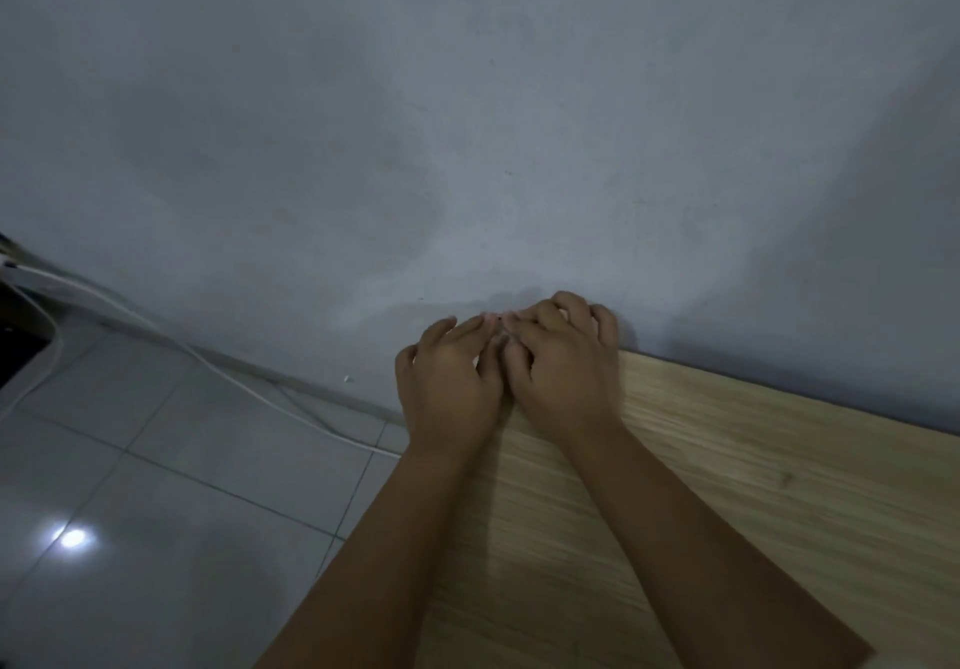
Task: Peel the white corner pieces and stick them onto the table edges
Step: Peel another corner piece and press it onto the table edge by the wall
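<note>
Bare forearms reaching over wooden table, left hand and right hand side by side at its far corner by the wall, fingers curled, fingertips meeting, white corner piece hidden beneath them, grip unclear, white cable on tiled floor left of the fingers

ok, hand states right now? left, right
Left hand: fingers on the table corner; grip cannot be told.
Right hand: fingers curled over the same corner; held thing hidden.
</note>
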